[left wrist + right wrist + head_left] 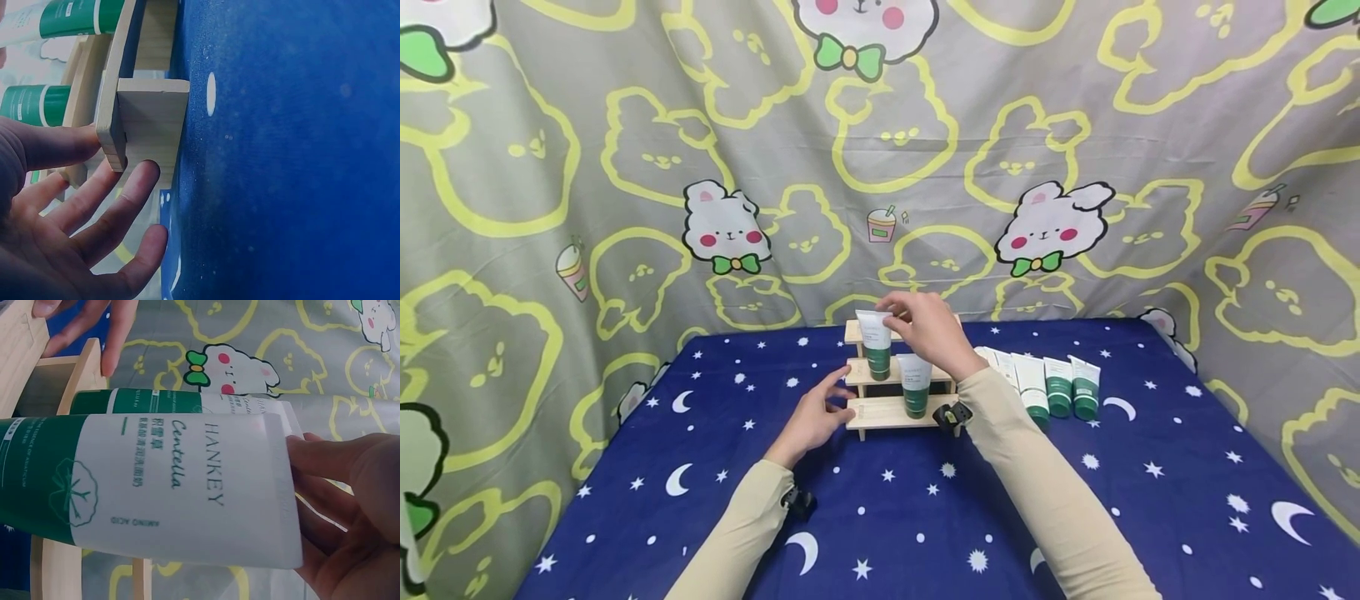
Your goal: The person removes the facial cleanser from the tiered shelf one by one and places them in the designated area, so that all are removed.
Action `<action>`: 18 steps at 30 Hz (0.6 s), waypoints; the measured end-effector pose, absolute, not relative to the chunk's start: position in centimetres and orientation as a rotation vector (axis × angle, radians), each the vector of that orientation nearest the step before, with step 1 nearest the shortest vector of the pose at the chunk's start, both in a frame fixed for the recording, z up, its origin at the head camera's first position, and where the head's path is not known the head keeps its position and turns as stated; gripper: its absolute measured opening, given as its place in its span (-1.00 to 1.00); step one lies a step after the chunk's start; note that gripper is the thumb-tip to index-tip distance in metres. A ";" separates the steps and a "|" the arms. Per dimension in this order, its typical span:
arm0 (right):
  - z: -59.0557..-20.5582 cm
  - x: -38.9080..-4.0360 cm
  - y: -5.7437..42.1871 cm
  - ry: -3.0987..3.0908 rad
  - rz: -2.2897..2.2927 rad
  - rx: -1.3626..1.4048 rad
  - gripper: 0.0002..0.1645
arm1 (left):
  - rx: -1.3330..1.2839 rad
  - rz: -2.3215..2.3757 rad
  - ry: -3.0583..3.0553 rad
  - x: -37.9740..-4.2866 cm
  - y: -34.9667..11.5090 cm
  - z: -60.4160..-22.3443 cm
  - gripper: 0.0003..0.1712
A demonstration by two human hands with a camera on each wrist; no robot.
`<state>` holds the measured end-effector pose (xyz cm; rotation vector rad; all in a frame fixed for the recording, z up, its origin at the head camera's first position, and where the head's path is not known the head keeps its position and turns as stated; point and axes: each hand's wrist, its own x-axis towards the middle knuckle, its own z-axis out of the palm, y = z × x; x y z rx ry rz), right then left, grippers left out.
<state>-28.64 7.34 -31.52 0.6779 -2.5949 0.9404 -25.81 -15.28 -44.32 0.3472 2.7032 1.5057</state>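
A three-step wooden display stand (880, 410) stands on the table. My right hand (928, 329) pinches the crimped top end of a white and green facial cleanser tube (876, 346), upright at the middle step with its green cap down. In the right wrist view that tube (212, 403) is partly hidden behind another one. This other cleanser tube (181, 487) stands on the lowest step. My left hand (816, 421) is at the stand's left side. In the left wrist view its thumb touches the end of the lowest board (111, 134), with the other fingers spread along the side.
Several more white and green tubes (1060, 387) lie close together on the table, right of the stand and partly behind my right arm. A dark blue cloth (760, 500) with moons and stars covers the table. A patterned curtain (805, 167) hangs directly behind it.
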 end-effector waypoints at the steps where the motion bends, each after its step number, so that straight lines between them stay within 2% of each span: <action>1: -31.5 -28.6 7.3 -2.587 0.947 0.676 -0.79 | 0.350 1.507 2.706 -25.8 -15.3 -44.3 -0.12; 18: -30.7 -28.7 9.4 -2.406 1.103 0.554 -0.74 | 0.352 1.489 2.716 -25.9 -15.3 -44.5 -0.12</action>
